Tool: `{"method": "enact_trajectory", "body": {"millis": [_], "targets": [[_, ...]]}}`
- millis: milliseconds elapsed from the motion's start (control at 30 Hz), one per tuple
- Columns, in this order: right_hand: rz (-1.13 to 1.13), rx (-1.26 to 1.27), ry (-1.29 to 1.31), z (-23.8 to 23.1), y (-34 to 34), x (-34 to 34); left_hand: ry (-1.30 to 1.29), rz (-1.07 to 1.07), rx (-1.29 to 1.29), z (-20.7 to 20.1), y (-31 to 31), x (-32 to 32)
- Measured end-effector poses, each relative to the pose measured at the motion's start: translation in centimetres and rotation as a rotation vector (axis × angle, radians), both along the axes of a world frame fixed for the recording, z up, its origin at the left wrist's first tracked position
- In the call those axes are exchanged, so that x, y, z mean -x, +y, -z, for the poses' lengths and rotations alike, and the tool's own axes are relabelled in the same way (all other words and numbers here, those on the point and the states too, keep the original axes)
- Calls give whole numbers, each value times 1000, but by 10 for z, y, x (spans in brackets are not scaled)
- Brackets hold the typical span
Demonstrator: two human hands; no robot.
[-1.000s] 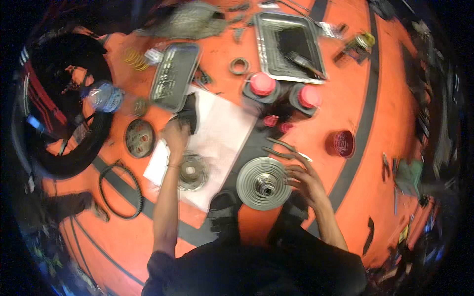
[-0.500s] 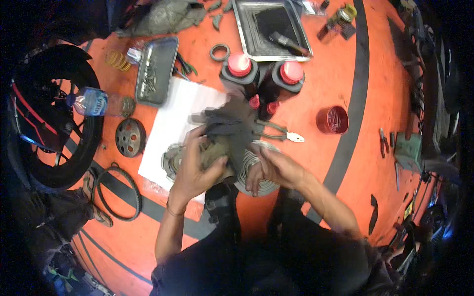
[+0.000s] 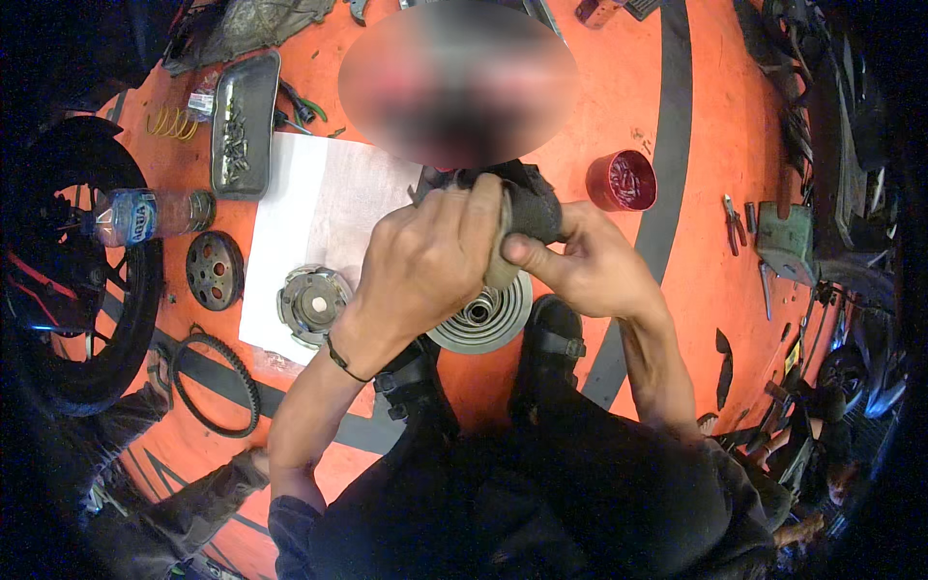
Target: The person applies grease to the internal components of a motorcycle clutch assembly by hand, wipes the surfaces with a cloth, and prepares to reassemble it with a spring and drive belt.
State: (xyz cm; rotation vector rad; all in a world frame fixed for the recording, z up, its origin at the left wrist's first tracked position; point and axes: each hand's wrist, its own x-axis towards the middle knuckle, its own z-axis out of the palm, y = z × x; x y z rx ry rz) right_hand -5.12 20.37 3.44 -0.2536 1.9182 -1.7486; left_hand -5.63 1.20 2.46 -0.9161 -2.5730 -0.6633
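Note:
My left hand (image 3: 430,256) is closed round a greenish-grey part (image 3: 501,269), mostly hidden by its fingers. Dark grey cloth (image 3: 535,201) lies against this part, and my right hand (image 3: 607,266) grips the cloth, thumb pressed near the part. Both hands are raised in front of me, close together. Beneath them, a silvery disc with concentric rings (image 3: 498,331) rests on the floor between my feet. A round clutch assembly (image 3: 290,302) sits left of my left wrist, on a white sheet (image 3: 280,208).
Leftward are a holed round drum (image 3: 214,271), a drive belt (image 3: 253,387), a plastic bottle (image 3: 145,215), a tray of small metal parts (image 3: 225,184) and a wheel (image 3: 145,338). A red cup (image 3: 597,181) and pliers (image 3: 732,227) stand to the right. A blurred patch hides the far middle.
Both hands have risen and drawn together, with the cloth now pressed against the part. The clutch assembly shows more fully. The view has shifted, and a blur covers the two dark bottles.

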Motion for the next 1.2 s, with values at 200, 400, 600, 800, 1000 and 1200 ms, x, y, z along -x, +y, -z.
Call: {"method": "enact_trajectory", "body": {"millis": [200,400,600,800,1000,1200], "targets": [[255,24,-11,-19,5,-18,5,63,-97,-12,17,5],[560,-260,462,-19,42,-8,-325,73,-319,-24,25,-1],[361,124,-164,14,73,-21,-1108,-84,-1352,-7,3,-22],[236,466,-461,66,41,-78,-886,-125,-782,25,11,-67],[741,461,-502,55,56,-100,-922,214,-357,34,32,-82],[590,-11,-378,60,132,-89,-1154,220,-398,62,-1,-73]]}}
